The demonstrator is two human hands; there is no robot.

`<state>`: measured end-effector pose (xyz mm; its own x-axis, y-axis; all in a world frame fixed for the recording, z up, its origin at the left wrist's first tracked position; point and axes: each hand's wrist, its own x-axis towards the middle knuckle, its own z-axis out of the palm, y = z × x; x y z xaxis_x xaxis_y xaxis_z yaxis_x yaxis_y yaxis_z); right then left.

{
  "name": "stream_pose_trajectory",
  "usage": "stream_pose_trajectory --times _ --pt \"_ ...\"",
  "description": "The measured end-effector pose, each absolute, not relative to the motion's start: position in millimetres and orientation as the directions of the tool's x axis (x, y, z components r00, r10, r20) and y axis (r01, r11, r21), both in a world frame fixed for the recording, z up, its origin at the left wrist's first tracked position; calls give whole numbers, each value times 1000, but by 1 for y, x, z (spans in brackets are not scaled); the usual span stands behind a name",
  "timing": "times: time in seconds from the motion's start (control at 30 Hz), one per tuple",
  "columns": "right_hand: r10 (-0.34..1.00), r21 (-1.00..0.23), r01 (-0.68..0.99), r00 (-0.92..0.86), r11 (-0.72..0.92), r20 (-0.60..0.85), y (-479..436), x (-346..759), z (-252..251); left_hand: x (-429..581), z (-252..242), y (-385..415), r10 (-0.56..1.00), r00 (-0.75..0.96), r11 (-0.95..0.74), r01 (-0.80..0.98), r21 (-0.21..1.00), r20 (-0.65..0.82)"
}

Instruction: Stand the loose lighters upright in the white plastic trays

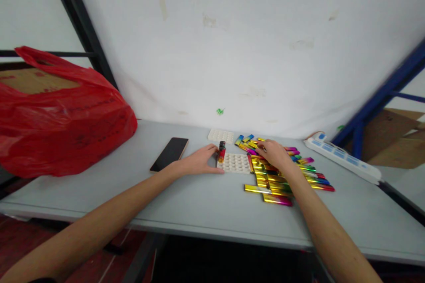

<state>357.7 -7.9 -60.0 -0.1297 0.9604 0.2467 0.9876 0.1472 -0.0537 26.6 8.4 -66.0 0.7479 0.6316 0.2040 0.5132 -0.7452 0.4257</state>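
Note:
A white tray (235, 163) with rows of round holes lies flat on the table. My left hand (199, 160) holds its left end, the thumb along the near corner and the fingers at the far corner. Upright in the tray's left end, beside my fingers, stands a red lighter (222, 152) with a dark top. Shiny gold and rainbow-coloured lighters (272, 185) lie in a loose pile right of the tray. Over the pile's far left part, my right hand (274, 154) has its fingers curled down, closed on a lighter; the fingertips are partly hidden.
A second white holed tray (221, 136) lies by the wall. Left of my left hand is a black phone (170, 154). A red plastic bag (66, 119) fills the table's left end, and a white power strip (343, 157) lies at the right.

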Motion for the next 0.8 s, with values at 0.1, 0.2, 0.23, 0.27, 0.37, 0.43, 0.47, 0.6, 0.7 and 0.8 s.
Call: stream_pose_trajectory --times 0.1,0.2,0.23,0.27,0.37,0.43,0.47,0.6,0.7,0.8 --pt "965 -82 988 -105 128 240 -7 357 -61 27 -67 9 634 748 -743 519 422 198" --pt "954 -119 984 -93 132 286 -7 356 -61 26 -68 10 639 741 -738 517 433 205" --pt "946 -153 978 -90 143 311 -7 356 -60 26 -69 10 640 740 -738 517 434 207" --pt "937 -205 965 -88 165 339 -8 355 -59 26 -69 10 639 740 -739 516 434 209" --pt "901 -393 883 -72 257 428 -11 350 -54 25 -70 11 631 747 -743 506 437 209" --pt "879 -505 811 -26 297 476 -13 343 -50 26 -70 11 634 747 -739 508 442 201" --pt "876 -571 759 1 314 483 -14 339 -48 26 -69 11 638 745 -735 513 444 196" --pt "919 -841 411 23 351 395 -16 323 -47 26 -69 11 643 740 -730 514 451 198" --pt "949 -918 243 -54 314 311 -21 311 -48 26 -70 11 633 745 -738 500 453 210" --pt "953 -956 133 -191 261 234 -30 299 -49 27 -70 10 623 749 -749 488 448 225"
